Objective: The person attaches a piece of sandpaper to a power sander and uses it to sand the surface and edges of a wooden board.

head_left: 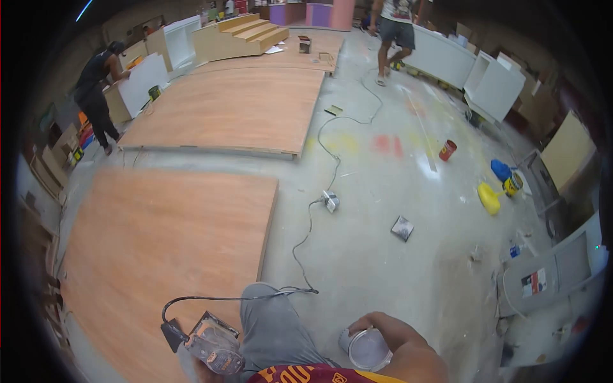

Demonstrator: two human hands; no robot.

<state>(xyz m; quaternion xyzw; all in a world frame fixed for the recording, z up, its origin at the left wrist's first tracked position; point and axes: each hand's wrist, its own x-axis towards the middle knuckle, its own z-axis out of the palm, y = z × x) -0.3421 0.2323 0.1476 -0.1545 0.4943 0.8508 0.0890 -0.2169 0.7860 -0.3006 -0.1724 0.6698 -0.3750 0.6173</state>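
At the bottom left a corded power sander (214, 345) rests on the near wooden platform (172, 236). My left hand (203, 371) is at the sander's lower side, mostly hidden beneath it, so its fingers do not show clearly. To the right of my grey-clad knee (271, 319), my right hand (367, 322) grips the rim of a round tub (370, 350) with a pale grey inside. The sander's black cable (236, 296) loops over the platform and past my knee to the floor.
A power socket box (330, 200), a dark square tin (402, 228), a red can (447, 150) and a yellow cloth (489, 198) lie on the floor. Beyond are a larger platform (230, 108) and wooden steps (246, 35). One person stands far left, another walks at the top right.
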